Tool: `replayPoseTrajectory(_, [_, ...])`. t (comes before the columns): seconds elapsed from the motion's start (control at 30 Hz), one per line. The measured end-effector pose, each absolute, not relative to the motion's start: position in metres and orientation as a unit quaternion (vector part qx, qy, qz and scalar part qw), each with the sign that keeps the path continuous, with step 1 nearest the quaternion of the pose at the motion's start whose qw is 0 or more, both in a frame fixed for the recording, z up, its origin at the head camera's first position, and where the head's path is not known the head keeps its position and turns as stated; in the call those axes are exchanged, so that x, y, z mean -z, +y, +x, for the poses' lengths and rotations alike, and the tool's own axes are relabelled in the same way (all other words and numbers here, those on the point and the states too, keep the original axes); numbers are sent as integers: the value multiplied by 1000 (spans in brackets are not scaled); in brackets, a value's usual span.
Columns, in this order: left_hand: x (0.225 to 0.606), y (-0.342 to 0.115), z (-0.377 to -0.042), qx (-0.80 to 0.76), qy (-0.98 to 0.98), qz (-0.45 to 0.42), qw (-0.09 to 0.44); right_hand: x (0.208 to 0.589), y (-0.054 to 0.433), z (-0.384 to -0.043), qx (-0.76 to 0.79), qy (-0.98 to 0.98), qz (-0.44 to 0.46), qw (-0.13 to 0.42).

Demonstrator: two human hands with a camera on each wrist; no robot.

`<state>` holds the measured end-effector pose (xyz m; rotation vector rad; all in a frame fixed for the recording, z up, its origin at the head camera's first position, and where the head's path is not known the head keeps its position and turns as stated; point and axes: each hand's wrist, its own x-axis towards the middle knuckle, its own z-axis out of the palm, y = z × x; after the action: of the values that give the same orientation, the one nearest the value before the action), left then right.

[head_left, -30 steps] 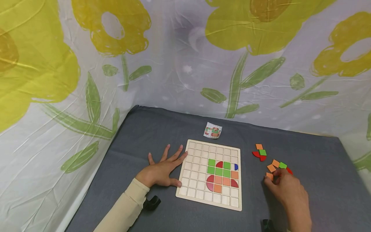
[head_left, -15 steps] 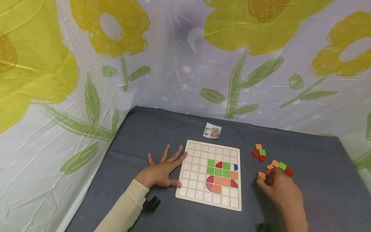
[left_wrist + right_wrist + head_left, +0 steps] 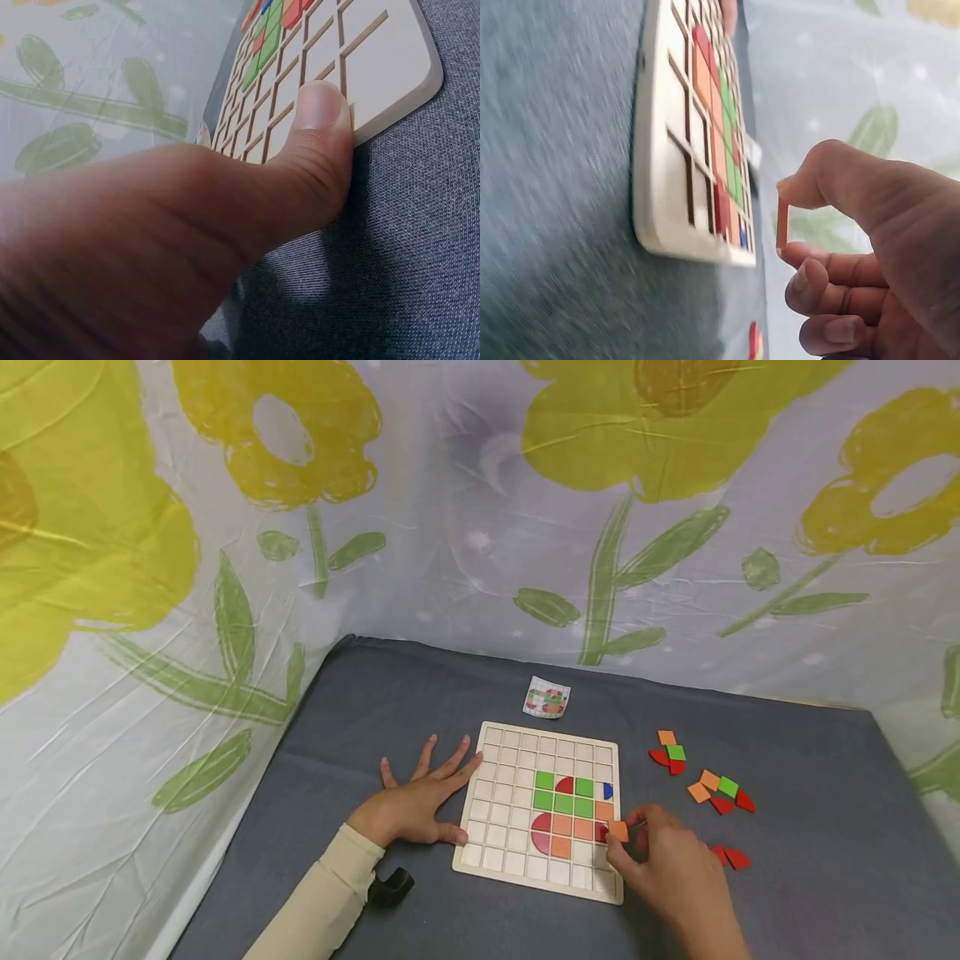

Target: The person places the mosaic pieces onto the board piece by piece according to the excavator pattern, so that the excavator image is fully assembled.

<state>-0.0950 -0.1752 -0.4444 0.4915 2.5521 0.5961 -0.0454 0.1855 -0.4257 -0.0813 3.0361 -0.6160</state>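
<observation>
A wooden grid board [image 3: 502, 814] lies on the dark cloth, with green, orange, red and blue tiles set in cells on its right half. My left hand [image 3: 416, 806] rests at the board's left edge with fingers spread. In the left wrist view its thumb [image 3: 319, 112] lies on the board's rim. My right hand [image 3: 667, 860] pinches an orange square tile [image 3: 617, 832] between thumb and fingertips, over the board's right edge. In the right wrist view that tile [image 3: 782, 221] shows edge-on, held at two opposite sides, apart from the board.
Loose tiles lie right of the board: a far group with a green square [image 3: 676, 752], a nearer one with an orange square [image 3: 699, 792], and red pieces [image 3: 737, 859] beside my right hand. A small printed pattern card [image 3: 547, 697] sits behind the board.
My right hand has slid an orange square tile away from the loose pieces, lifted it and carried it left to the board's right edge. My left hand has stayed in place.
</observation>
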Motion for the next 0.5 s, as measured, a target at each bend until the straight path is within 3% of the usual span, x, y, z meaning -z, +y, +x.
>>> replayPoseTrajectory(0.5, [446, -175, -96, -211, 932, 182, 230, 435, 155, -30, 172, 982, -58, 48])
